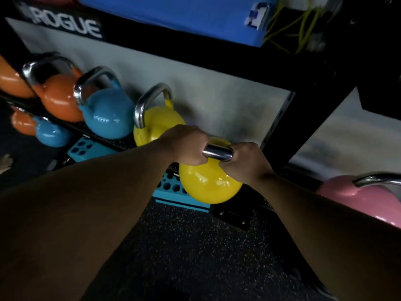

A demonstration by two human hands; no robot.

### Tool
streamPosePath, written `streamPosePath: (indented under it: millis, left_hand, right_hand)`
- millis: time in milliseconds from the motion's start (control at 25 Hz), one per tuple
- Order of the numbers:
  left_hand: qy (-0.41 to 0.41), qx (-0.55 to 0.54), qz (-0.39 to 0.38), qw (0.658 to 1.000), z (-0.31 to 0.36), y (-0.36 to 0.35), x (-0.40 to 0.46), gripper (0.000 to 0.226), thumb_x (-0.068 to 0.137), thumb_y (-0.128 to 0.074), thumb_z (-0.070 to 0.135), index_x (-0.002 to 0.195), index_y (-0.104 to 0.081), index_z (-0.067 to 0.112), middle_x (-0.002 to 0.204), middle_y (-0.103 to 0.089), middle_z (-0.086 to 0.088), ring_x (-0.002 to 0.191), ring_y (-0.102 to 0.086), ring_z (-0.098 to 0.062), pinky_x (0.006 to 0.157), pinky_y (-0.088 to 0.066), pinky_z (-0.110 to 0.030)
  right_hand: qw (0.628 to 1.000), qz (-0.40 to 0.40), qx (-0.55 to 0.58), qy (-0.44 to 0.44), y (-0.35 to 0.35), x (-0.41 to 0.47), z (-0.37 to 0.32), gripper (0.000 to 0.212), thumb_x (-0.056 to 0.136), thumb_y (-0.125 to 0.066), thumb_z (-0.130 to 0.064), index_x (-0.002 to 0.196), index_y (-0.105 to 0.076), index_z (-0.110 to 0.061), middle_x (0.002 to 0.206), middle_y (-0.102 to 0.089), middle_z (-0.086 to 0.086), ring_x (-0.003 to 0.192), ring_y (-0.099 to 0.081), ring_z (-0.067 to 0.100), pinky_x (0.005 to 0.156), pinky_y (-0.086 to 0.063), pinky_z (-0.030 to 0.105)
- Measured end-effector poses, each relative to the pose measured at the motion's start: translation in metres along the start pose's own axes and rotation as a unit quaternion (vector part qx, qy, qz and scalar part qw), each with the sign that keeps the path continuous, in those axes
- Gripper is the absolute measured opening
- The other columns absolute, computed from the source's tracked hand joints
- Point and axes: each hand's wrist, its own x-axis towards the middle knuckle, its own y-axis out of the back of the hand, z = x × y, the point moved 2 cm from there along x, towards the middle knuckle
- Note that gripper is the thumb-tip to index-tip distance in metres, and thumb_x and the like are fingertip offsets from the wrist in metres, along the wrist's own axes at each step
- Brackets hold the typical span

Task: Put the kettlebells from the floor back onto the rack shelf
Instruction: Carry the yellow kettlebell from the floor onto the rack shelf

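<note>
Both hands wrap the polished steel handle of a glossy yellow kettlebell: the left hand curls over its left end, the right hand over its right end, fingers closed tight around the bar with a short bare stretch of chrome between them. The round bell hangs below the fists, clear of the dark speckled rubber floor, just in front of the rack shelf.

At 10 o'clock from the hands a second yellow kettlebell stands upright on that shelf, its chrome handle arched. Further along the same direction sit a blue kettlebell and an orange kettlebell, smooth and shiny, nearly touching. Under the shelf lie teal blocks pierced with round holes. At 3 o'clock a pink kettlebell shows at the frame's edge. At 12 o'clock a black steel beam carries a blue padded mat.
</note>
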Motion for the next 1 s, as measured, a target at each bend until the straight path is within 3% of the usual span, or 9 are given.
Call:
streamPosePath:
  millis: [160, 320, 520, 640, 800, 1000]
  left_hand:
    - [-0.027, 0.015, 0.027, 0.999, -0.042, 0.001, 0.048, 0.017, 0.068, -0.064, 0.036, 0.077, -0.061, 0.023, 0.072, -0.062, -0.003, 0.063, -0.053, -0.025, 0.046, -0.026, -0.025]
    - [-0.022, -0.04, 0.035, 0.998, -0.058, -0.008, 0.083, 0.014, 0.07, -0.066, 0.029, 0.072, -0.053, 0.024, 0.076, -0.066, -0.008, 0.076, -0.065, -0.032, 0.058, -0.034, -0.028]
    - [0.003, -0.08, 0.058, 0.995, -0.067, -0.016, 0.113, 0.01, 0.074, -0.068, 0.022, 0.082, -0.064, 0.017, 0.086, -0.071, -0.012, 0.083, -0.065, -0.035, 0.06, -0.034, -0.03]
    - [0.005, -0.078, 0.067, 0.995, -0.069, -0.022, 0.127, 0.013, 0.078, -0.067, 0.02, 0.089, -0.063, 0.014, 0.09, -0.07, -0.014, 0.087, -0.064, -0.036, 0.062, -0.031, -0.03]
    - [0.013, -0.084, 0.086, 0.993, -0.073, -0.028, 0.134, 0.02, 0.078, -0.069, 0.02, 0.082, -0.049, 0.02, 0.086, -0.067, -0.013, 0.085, -0.062, -0.035, 0.062, -0.03, -0.031]
    - [0.015, -0.097, 0.095, 0.991, -0.074, -0.031, 0.135, 0.015, 0.078, -0.068, 0.016, 0.088, -0.057, 0.014, 0.084, -0.065, -0.014, 0.083, -0.062, -0.037, 0.062, -0.033, -0.033]
  right_hand:
    - [0.998, 0.003, 0.019, -0.052, -0.015, 0.054, 0.006, 0.027, 0.073, -0.063, -0.03, 0.095, -0.073, -0.016, 0.087, -0.074, 0.014, 0.082, -0.068, 0.034, 0.061, -0.037, 0.023]
    - [0.992, -0.01, 0.067, -0.104, -0.024, 0.083, 0.017, 0.027, 0.073, -0.06, -0.026, 0.096, -0.072, -0.019, 0.068, -0.061, 0.004, 0.06, -0.056, 0.022, 0.046, -0.028, 0.016]
    - [0.986, 0.015, 0.081, -0.142, -0.028, 0.105, 0.024, 0.029, 0.077, -0.062, -0.018, 0.104, -0.072, -0.019, 0.076, -0.062, 0.001, 0.065, -0.054, 0.019, 0.054, -0.034, 0.018]
    - [0.982, 0.021, 0.084, -0.168, -0.031, 0.115, 0.028, 0.025, 0.077, -0.06, -0.015, 0.1, -0.071, -0.019, 0.082, -0.068, 0.008, 0.068, -0.059, 0.024, 0.054, -0.035, 0.021]
    - [0.983, 0.048, 0.08, -0.161, -0.033, 0.119, 0.03, 0.023, 0.078, -0.06, -0.016, 0.099, -0.07, -0.017, 0.084, -0.071, 0.011, 0.072, -0.063, 0.028, 0.059, -0.042, 0.028]
    - [0.982, 0.046, 0.098, -0.153, -0.031, 0.117, 0.028, 0.023, 0.079, -0.059, -0.014, 0.1, -0.069, -0.014, 0.085, -0.071, 0.015, 0.076, -0.065, 0.033, 0.06, -0.042, 0.028]
